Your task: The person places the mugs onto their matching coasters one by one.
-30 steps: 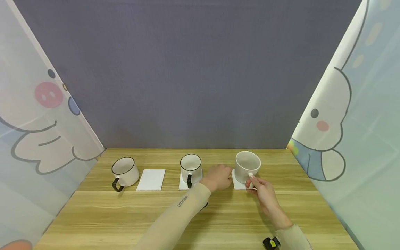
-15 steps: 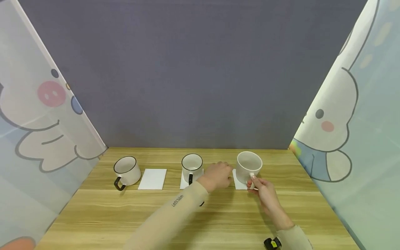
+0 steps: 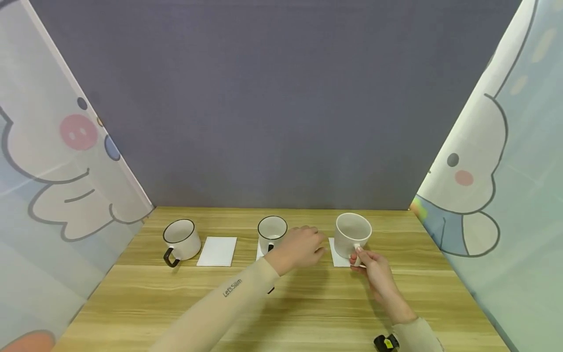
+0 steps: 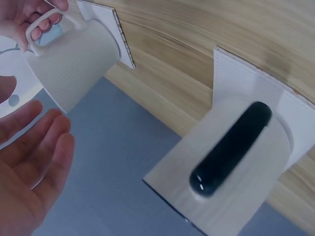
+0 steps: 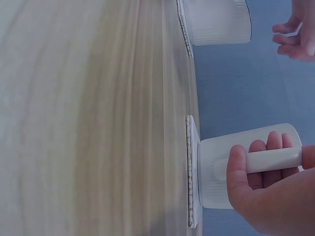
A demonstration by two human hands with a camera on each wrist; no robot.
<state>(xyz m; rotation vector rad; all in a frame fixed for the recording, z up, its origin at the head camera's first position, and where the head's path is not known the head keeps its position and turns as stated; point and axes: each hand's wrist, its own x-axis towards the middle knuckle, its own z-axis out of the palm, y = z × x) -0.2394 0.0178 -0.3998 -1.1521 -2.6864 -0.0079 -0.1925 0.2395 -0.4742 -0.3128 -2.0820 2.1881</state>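
A plain white mug (image 3: 353, 234) with a ribbed side stands upright on a white square coaster (image 3: 338, 260) at the right. My right hand (image 3: 379, 274) grips its handle, fingers curled through it, as the right wrist view shows (image 5: 266, 177). Between this mug and the middle one hovers my left hand (image 3: 301, 248), holding nothing; its fingers are loosely bent in the left wrist view (image 4: 37, 162). The middle mug (image 3: 271, 230), white with a dark rim and black handle, stands on another coaster (image 3: 258, 250). My left wrist and sleeve partly hide both.
Far left, a white mug (image 3: 182, 242) with dark rim and black handle stands directly on the wooden table (image 3: 145, 303). Beside it lies a bare white coaster (image 3: 217, 251). A grey backdrop (image 3: 281, 107) closes the rear, with cartoon-printed curtains (image 3: 466, 225) on both sides.
My left hand has drawn back to the left, away from the right-hand mug, and its forearm has swung left. My right hand keeps its hold on the mug's handle.
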